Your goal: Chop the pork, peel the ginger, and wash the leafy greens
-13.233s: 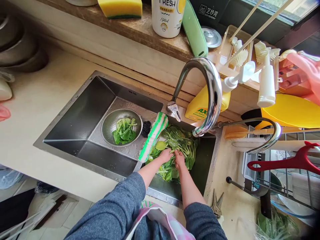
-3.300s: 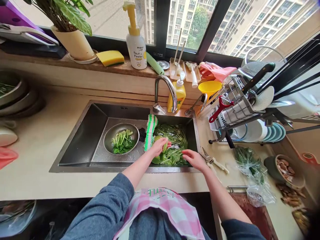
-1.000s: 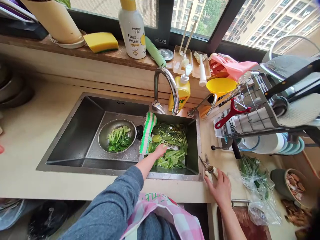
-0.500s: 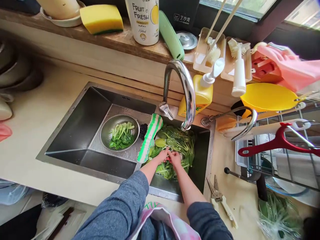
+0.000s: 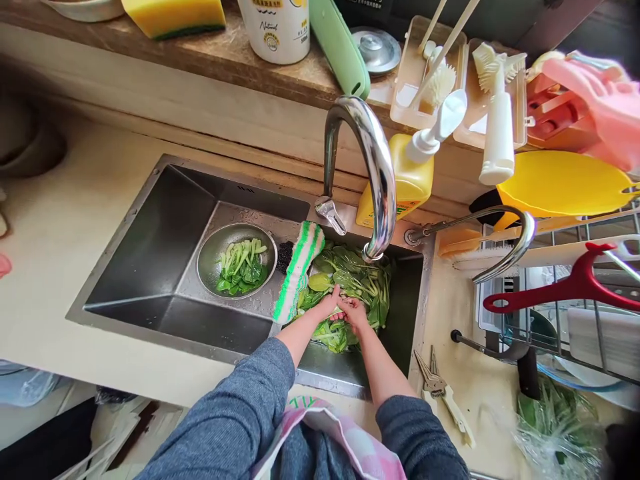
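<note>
Wet leafy greens (image 5: 373, 283) fill much of the right sink basin (image 5: 407, 293). Over them my left hand (image 5: 327, 305) and my right hand (image 5: 354, 313) meet, fingers curled in and closed on some of the greens. Exactly which stem or leaf they grip is partly hidden by the fingers. In the left basin (image 5: 135, 260) a round metal bowl (image 5: 209, 267) holds a small pile of greens (image 5: 243, 267). A green-and-white striped cloth (image 5: 299, 273) drapes over the divider beside my left hand.
A chrome faucet (image 5: 377, 160) arches above the right basin, with a yellow pump bottle (image 5: 400, 180) behind it. Kitchen scissors (image 5: 440, 387) lie on the right counter. A dish rack (image 5: 555, 320) and a red-handled tool (image 5: 545, 290) stand farther right.
The camera view has tilted down and shifted slightly. Both hands stay together over the greens, with the fingers a little differently placed.
</note>
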Action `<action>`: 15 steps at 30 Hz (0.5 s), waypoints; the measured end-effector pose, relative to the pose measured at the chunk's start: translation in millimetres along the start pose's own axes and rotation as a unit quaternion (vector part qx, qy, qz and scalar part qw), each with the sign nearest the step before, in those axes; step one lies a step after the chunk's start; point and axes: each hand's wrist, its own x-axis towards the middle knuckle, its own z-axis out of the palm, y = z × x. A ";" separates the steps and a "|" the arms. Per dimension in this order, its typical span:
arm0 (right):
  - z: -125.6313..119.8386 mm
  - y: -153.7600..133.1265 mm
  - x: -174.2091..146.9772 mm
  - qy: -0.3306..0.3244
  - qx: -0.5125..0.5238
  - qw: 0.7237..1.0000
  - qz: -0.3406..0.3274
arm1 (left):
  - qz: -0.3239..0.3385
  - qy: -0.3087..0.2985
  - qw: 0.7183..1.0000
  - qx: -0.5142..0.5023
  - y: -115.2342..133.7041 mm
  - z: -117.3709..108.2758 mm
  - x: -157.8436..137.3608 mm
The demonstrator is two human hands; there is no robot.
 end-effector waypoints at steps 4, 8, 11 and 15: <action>-12.6 -2.8 2.0 0.001 0.005 1.000 0.009 | 0.033 -0.009 0.994 0.104 2.1 -5.0 -12.2; -14.5 -3.6 4.0 0.034 -0.024 0.999 0.004 | 0.041 0.102 0.967 0.229 -2.0 -13.6 -14.0; -12.7 -3.0 3.7 0.036 -0.070 0.997 0.007 | 0.037 0.133 0.957 0.257 -6.0 -19.0 -15.4; -18.0 -7.2 0.1 0.067 -0.138 0.988 -0.005 | 0.020 0.166 0.942 0.292 -9.6 -25.4 -22.7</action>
